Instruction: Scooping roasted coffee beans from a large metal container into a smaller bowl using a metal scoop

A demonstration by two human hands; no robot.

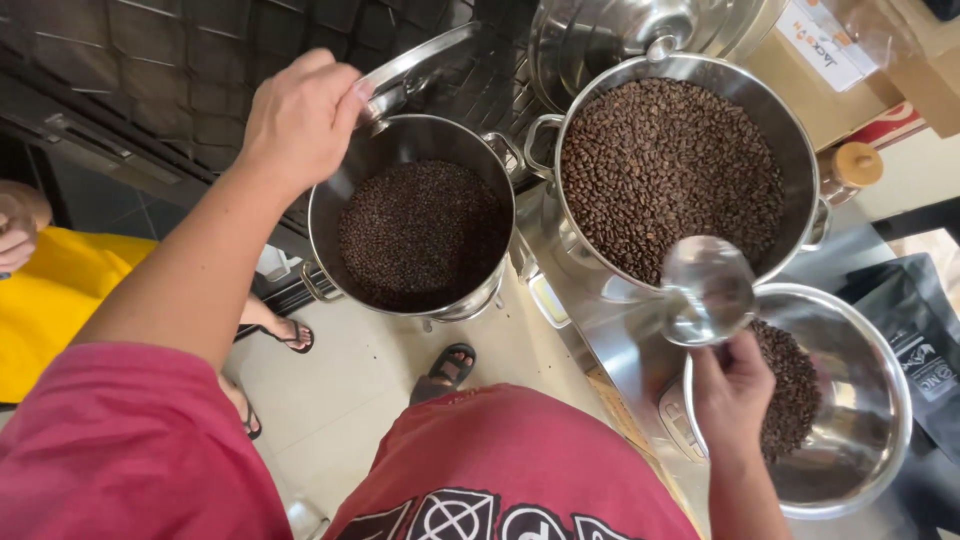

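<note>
From up here I take the step in hand to be scooping coffee beans between containers. The biggest thing is the large pot [672, 175], brim-full of brown beans, at the upper right of the tabletop [600, 345]. Left of it the smaller pot [420, 225] hangs off the edge above the floor, holding darker beans; my left hand [300, 120] is closed around its rim and handle. Lower right sits the steel bowl [850, 420], with a small heap of beans against its near wall. My right hand [732, 392] grips a shiny scoop [706, 290], empty as far as I can tell, between bowl and large pot. Next, I judge, the scoop must dip into beans without spilling.
</note>
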